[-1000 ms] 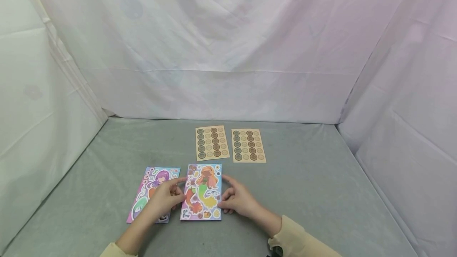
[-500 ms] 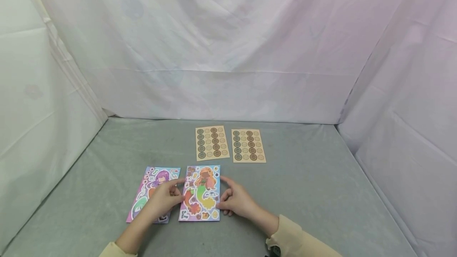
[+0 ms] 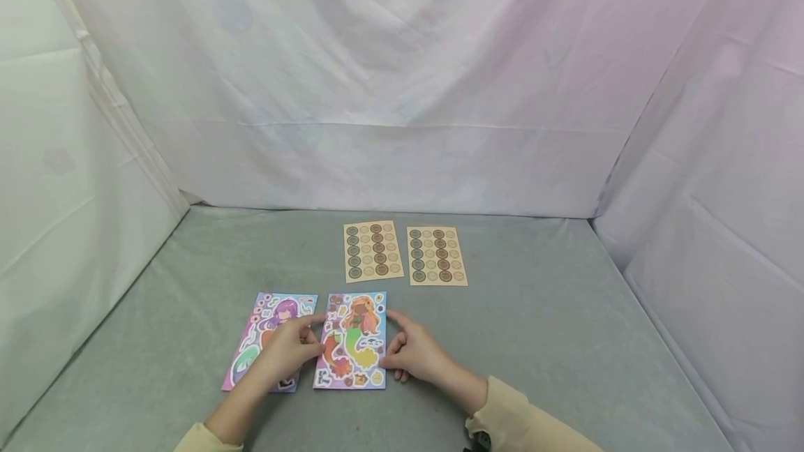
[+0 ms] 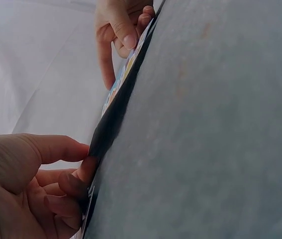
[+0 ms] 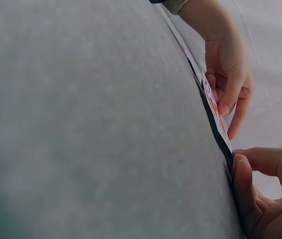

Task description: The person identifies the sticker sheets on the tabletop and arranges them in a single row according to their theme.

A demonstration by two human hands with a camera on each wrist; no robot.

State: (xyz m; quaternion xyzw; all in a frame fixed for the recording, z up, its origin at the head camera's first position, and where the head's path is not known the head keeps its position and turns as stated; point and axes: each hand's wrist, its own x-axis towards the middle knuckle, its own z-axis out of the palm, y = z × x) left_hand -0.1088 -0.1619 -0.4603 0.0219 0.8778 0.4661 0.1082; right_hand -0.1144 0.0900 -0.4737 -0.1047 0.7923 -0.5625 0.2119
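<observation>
An orange-haired mermaid sticker sheet [image 3: 354, 344] lies face up near the front of the grey table, with my hands at its opposite long edges. My left hand [image 3: 290, 352] pinches the left edge between thumb and finger. From the other side, the right hand [image 3: 419, 356] pinches the right edge. Both wrist views show the sheet [image 4: 131, 62] edge-on, low over the cloth, its shadowed side dark. A second sticker sheet, with a purple-haired mermaid [image 3: 285, 309], lies just to the left, partly covered by my left hand and forearm.
Two beige sheets of round stickers lie farther back, a left one [image 3: 373, 251] and a right one [image 3: 437, 257], with a narrow gap between them. Grey cloth [image 3: 534, 326] covers the table. White curtains [image 3: 402, 166] close off the back and both sides.
The orange-haired mermaid sheet has shifted slightly left and toward me, with the right hand following it. My left hand and the other sheets stay nearly where they were.
</observation>
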